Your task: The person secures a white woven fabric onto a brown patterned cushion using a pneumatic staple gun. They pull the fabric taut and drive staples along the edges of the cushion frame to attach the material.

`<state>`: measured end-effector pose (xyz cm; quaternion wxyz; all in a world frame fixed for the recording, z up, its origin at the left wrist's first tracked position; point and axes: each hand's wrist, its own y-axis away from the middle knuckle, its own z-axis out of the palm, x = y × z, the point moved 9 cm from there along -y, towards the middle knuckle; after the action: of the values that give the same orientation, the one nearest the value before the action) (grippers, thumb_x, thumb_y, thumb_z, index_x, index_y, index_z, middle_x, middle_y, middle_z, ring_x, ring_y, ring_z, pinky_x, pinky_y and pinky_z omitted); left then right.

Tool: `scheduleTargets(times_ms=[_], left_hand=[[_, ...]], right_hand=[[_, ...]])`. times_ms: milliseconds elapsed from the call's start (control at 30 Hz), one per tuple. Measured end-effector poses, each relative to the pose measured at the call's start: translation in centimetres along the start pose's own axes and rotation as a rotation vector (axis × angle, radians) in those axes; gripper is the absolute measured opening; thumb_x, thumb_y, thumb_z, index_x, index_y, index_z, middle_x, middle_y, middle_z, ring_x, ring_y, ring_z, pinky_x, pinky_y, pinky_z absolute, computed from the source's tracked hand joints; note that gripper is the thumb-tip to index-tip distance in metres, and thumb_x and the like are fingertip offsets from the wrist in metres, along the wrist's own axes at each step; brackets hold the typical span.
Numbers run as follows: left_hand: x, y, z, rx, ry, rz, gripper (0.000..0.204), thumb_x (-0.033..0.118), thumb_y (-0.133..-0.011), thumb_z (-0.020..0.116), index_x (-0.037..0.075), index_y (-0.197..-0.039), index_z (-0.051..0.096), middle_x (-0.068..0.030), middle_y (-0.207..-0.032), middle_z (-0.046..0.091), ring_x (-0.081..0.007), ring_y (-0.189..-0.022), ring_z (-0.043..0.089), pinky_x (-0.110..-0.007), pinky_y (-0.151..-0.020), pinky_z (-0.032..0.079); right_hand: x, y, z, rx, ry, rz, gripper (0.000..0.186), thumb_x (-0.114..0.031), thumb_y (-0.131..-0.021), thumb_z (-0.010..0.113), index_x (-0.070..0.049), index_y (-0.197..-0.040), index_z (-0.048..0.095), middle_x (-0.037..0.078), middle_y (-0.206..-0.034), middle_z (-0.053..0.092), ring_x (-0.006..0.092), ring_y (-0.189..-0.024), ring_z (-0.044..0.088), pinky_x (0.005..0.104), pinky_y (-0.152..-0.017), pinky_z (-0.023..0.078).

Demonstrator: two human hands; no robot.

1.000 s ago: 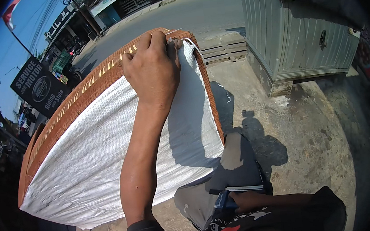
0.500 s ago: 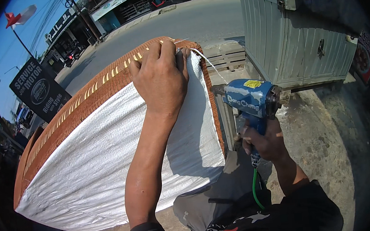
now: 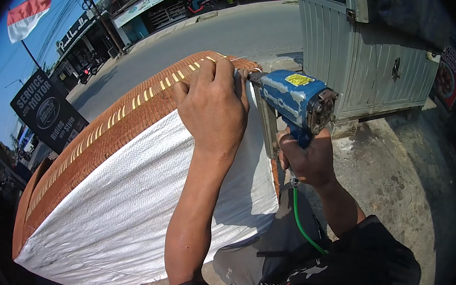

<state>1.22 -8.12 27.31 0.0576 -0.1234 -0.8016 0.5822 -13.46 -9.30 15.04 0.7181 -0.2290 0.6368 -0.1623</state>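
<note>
A large upholstered piece leans in front of me, with brown ribbed fabric (image 3: 126,116) and a cream striped band along its far edge. A white woven sheet (image 3: 112,192) covers the side facing me. My left hand (image 3: 214,108) is bent over the upper right edge, its fingers pressing on the fabric near the corner; the fingertips are partly hidden. My right hand (image 3: 313,159) is wrapped round the handle of a blue air staple gun (image 3: 292,98). The gun's nose meets the right corner of the piece, close to my left fingers. A green hose (image 3: 300,223) runs from its handle.
My knee in grey trousers (image 3: 255,255) is under the lower right edge. A grey metal cabinet (image 3: 335,60) stands at the right, before the road (image 3: 175,54). A black signboard (image 3: 48,111) and a red-and-white flag (image 3: 29,19) are at the left.
The staple gun has moved up and left from beside the piece to its upper right corner. My left hand has shifted slightly right. A white cord seen near the corner earlier is now mostly hidden.
</note>
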Motion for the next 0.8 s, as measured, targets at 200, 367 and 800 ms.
scheduleTargets(times_ms=[200,367,800], left_hand=[[-0.4,0.2,0.0,0.009,0.01,-0.009,0.016,0.021,-0.086,0.075,0.008,-0.085,0.066,-0.0067,-0.081,0.061,-0.0242,-0.074,0.061,-0.038,-0.073,0.037],[-0.2,0.0,0.1,-0.021,0.02,0.023,0.018,0.022,-0.085,0.076,0.008,-0.086,0.065,-0.0067,-0.082,0.061,-0.0243,-0.076,0.062,-0.038,-0.073,0.037],[0.0,0.0,0.6,-0.202,0.014,0.036,0.041,0.028,-0.075,0.086,0.007,-0.101,0.063,-0.0096,-0.094,0.059,-0.026,-0.089,0.061,-0.04,-0.08,0.039]], right_hand=[[-2.1,-0.3,0.2,0.043,0.368,-0.342,0.006,0.001,-0.087,0.062,0.001,-0.091,0.057,0.003,-0.066,0.06,0.0103,-0.049,0.057,0.0287,-0.045,0.045],[-2.0,-1.7,-4.4,-0.102,0.271,-0.027,0.02,-0.007,-0.08,0.072,0.001,-0.096,0.065,0.008,-0.065,0.063,0.0153,-0.057,0.064,0.0346,-0.053,0.051],[-7.9,-4.6,-3.6,-0.629,1.138,-0.894,0.074,-0.013,-0.059,0.084,-0.01,-0.13,0.066,0.01,-0.085,0.077,0.0213,-0.062,0.072,0.0325,-0.053,0.056]])
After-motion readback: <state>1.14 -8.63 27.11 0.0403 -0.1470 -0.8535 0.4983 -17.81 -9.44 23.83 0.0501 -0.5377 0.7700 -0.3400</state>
